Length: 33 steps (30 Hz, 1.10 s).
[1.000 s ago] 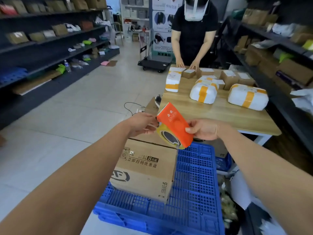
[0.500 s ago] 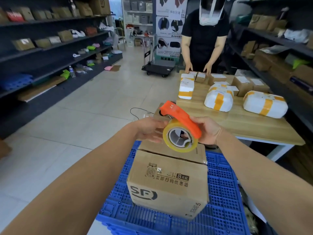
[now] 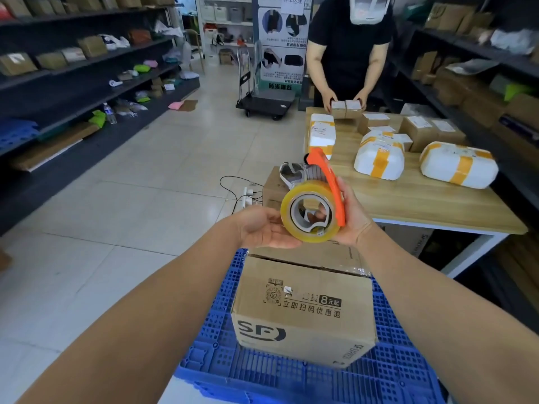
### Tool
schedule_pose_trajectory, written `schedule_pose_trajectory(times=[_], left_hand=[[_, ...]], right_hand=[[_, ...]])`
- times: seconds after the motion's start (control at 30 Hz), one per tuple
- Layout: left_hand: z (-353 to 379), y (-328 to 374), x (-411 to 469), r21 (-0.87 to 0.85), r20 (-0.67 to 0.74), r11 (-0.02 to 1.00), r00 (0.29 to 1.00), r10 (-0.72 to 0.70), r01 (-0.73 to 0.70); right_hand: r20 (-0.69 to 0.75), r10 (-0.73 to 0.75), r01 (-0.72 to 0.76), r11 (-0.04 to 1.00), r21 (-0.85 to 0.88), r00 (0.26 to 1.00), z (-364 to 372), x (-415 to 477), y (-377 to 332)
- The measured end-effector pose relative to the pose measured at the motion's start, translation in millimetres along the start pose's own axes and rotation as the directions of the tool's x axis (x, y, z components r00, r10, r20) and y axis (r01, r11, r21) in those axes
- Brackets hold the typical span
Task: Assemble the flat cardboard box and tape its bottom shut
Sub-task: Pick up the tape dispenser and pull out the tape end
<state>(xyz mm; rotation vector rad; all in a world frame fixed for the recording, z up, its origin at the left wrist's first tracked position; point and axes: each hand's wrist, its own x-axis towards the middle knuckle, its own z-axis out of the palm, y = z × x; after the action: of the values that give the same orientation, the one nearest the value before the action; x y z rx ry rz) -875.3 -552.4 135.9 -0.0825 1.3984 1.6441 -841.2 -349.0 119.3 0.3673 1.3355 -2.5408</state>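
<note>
**Tape dispenser up in both grips, box waiting right underneath**

Going left to right: the left grip [image 3: 262, 228] lies palm-up, with fairly straight fingers cradling the yellowish roll of the tape dispenser [image 3: 310, 215] from beneath, not clamping it. The right grip [image 3: 351, 217] is curled round the dispenser, fingers poking through the core and palm behind the orange guard. Straight below both grips, the cardboard box [image 3: 303, 313] sits on the blue pallet [image 3: 393, 374] with its flaps folded down. I'd guess it's empty and light, stiff at the walls but saggy along the flap seam, so steady it at a corner. The dispenser looks light and slick, best held by core and guard. Versus half a second ago, the roll has turned to face us and the left grip has slid under it. The box hasn't budged.
</note>
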Motion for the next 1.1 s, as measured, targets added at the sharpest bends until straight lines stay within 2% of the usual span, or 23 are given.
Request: schedule_pose_trajectory(times=[0.17, 0.3, 0.47, 0.6, 0.7, 0.83, 1.0, 1.1], left_hand=[[9, 3, 5, -0.040, -0.127, 0.998, 0.991, 0.038, -0.043], [16, 4, 7, 0.116, -0.181, 0.990, 0.979, 0.095, -0.075], [21, -1, 12, 0.304, -0.139, 0.943, 0.973, 0.182, -0.133], [24, -2, 14, 0.328, -0.128, 0.930, 0.968, 0.216, -0.164], [30, -1, 15, 0.416, -0.155, 0.900, 0.965, 0.212, -0.130], [35, -1, 18, 0.397, -0.147, 0.908, 0.968, 0.203, -0.130], [35, 0, 17, 0.407, -0.120, 0.902, 0.970, 0.212, -0.147], [36, 0, 15, 0.403, -0.116, 0.906, 0.975, 0.192, -0.130]], right_hand=[[0.041, 0.028, -0.022, 0.992, -0.126, 0.999, -6, -1, -5], [0.134, 0.153, -0.112, 0.956, -0.271, 0.979, -16, -5, -9], [0.283, 0.298, -0.148, 0.881, -0.449, 0.912, -30, -14, -16], [0.225, 0.342, -0.157, 0.799, -0.580, 0.913, -39, -16, -16], [0.205, 0.378, -0.154, 0.728, -0.668, 0.903, -38, -18, -17], [0.183, 0.384, -0.116, 0.636, -0.763, 0.905, -42, -22, -21], [0.157, 0.367, -0.106, 0.602, -0.792, 0.917, -47, -25, -25], [0.178, 0.339, -0.080, 0.627, -0.775, 0.924, -48, -26, -28]])
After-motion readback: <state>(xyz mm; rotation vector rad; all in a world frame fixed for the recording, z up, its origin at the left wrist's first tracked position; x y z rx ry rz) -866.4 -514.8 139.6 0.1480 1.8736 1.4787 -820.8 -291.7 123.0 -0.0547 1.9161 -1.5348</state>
